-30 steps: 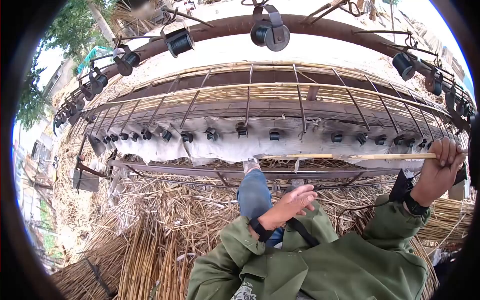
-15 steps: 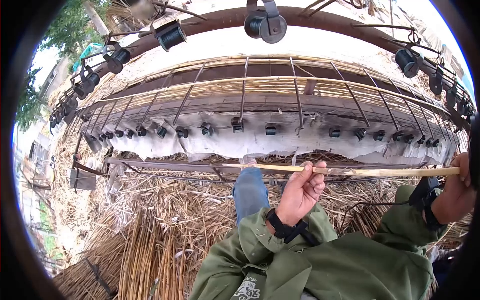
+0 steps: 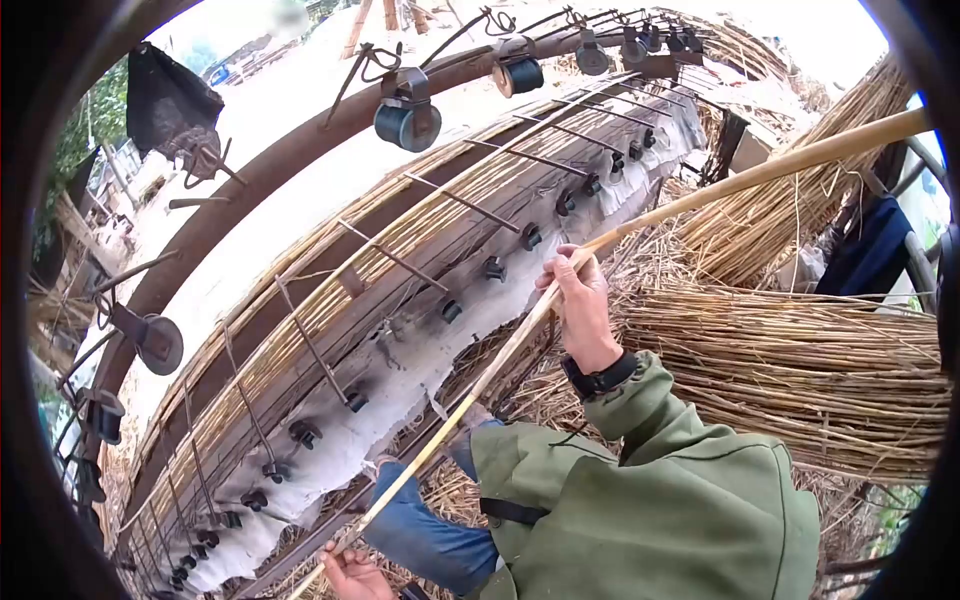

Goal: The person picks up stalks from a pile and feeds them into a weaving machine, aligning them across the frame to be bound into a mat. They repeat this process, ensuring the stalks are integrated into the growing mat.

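A long pale reed stalk (image 3: 478, 388) runs slantwise across the head view, from the bottom left up to the right edge. My right hand (image 3: 583, 310) pinches it near its middle, thumb on top. Lower down, at the bottom edge, my left hand (image 3: 352, 577) has its fingers closed about the thinner part; part of this hand is cut off by the frame. Beyond the stalk stands a long frame with a row of laid reeds (image 3: 270, 350), thin metal rods (image 3: 468, 203) and small dark spools (image 3: 495, 267) along a whitish sheet (image 3: 400, 350).
Larger wire spools (image 3: 408, 122) hang from a curved brown pipe (image 3: 262, 150) above the frame. At the right lies a thick bundle of reeds (image 3: 790, 380), with another bundle (image 3: 790, 200) leaning behind it. Loose straw covers the ground.
The view has swung to the right, bringing the reed bundles in. The reed stalk, level before, now slants; my right hand has come in from the right edge, my left hand is lower left.
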`<control>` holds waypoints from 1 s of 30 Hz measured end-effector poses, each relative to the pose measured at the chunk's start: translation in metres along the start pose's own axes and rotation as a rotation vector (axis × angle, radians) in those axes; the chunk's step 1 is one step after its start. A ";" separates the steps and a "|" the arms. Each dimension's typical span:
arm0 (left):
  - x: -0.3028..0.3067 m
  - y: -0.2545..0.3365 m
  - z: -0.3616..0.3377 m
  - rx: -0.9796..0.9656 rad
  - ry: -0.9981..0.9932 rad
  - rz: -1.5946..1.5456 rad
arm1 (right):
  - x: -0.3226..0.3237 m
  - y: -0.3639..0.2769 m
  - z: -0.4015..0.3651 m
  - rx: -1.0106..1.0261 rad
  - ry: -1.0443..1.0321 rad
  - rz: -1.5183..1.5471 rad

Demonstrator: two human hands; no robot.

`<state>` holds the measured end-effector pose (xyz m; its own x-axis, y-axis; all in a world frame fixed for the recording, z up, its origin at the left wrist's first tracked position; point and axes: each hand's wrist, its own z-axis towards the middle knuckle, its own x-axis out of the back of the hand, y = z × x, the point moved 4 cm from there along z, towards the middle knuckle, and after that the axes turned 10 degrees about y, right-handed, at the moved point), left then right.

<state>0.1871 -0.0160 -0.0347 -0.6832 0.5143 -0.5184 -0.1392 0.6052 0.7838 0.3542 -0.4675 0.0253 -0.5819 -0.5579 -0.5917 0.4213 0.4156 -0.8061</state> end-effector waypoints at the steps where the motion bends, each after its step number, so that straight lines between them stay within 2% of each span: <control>1: -0.001 0.001 -0.001 0.000 -0.025 -0.002 | 0.005 0.001 0.009 0.132 0.008 -0.116; 3: 0.003 0.007 0.004 -0.006 -0.053 0.020 | 0.002 -0.032 0.001 0.454 0.076 -0.239; 5: 0.013 0.007 0.008 -0.010 -0.060 0.058 | 0.005 -0.069 -0.008 0.892 0.028 -0.365; 7: 0.024 0.007 0.013 -0.115 -0.014 0.218 | -0.002 -0.101 -0.039 1.146 -0.194 -0.114; 9: 0.029 0.007 0.012 -0.166 0.048 0.341 | 0.005 -0.109 -0.059 0.993 -0.516 0.067; 10: 0.038 0.003 0.020 -0.155 0.035 0.354 | 0.000 -0.111 -0.059 0.977 -0.492 0.065; 11: 0.043 0.004 0.026 -0.312 -0.019 0.518 | -0.010 -0.113 -0.054 0.964 -0.469 0.065; 13: 0.049 0.008 0.030 -0.634 -0.130 0.839 | -0.012 -0.109 -0.030 0.759 -0.311 0.142; 14: 0.029 0.007 0.028 -0.160 0.092 0.092 | -0.007 -0.105 -0.015 0.668 -0.220 0.187; 17: 0.027 0.020 0.022 -0.270 0.224 0.101 | 0.015 -0.090 0.020 0.438 -0.031 0.247; 18: 0.034 0.022 0.032 -0.197 0.107 0.087 | 0.022 -0.085 0.026 0.369 0.020 0.247; 19: 0.048 0.018 0.036 -0.176 0.110 0.072 | 0.026 -0.079 0.031 0.254 0.051 0.249; 22: 0.029 0.007 0.026 -0.086 0.093 0.101 | 0.036 -0.054 0.038 -0.074 0.163 0.234; 25: 0.017 -0.010 0.021 0.007 0.068 0.052 | 0.055 -0.018 0.045 -0.328 0.123 0.332; 27: 0.031 -0.013 0.029 0.064 0.050 -0.016 | 0.063 -0.008 0.045 -0.352 0.155 0.313; 29: 0.048 -0.010 0.040 0.013 0.115 -0.066 | 0.092 0.009 0.076 -0.394 0.011 0.350; 30: 0.059 -0.002 0.046 -0.029 0.158 -0.085 | 0.093 0.006 0.080 -0.395 0.131 0.290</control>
<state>0.1796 0.0411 -0.0824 -0.7721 0.3582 -0.5250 -0.2207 0.6235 0.7500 0.3582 -0.5739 -0.0347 -0.5733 -0.2948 -0.7645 0.2978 0.7942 -0.5296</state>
